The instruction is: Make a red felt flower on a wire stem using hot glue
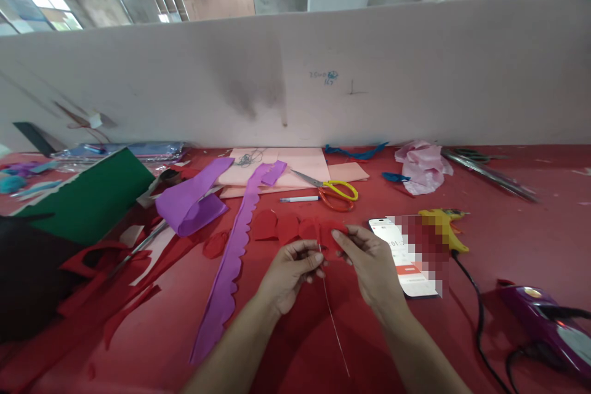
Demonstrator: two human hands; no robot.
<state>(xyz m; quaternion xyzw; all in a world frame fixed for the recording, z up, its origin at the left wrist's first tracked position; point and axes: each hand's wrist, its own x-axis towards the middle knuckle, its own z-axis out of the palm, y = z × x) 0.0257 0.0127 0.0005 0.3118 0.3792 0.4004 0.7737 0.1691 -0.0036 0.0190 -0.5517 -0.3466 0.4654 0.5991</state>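
Observation:
My left hand [298, 271] is closed in a pinch around a thin wire [333, 320], which trails down toward me. Beside it, my right hand [367, 255] grips a red felt petal strip [339, 235] between thumb and fingers. The red felt meets the top of the wire near my left fingertips, though the exact join is partly hidden by the fingers. More red scalloped felt [265, 228] lies just beyond my left hand. To the left stretches a purple scalloped strip [235, 258].
Yellow-and-orange scissors [339, 189] and a white pen [300, 199] lie past my hands. A phone [406, 258], a yellow glue gun [443, 225] with a black cord and a purple device [545, 320] sit at right. Red scraps [133, 289] and green sheet [92, 197] are at left.

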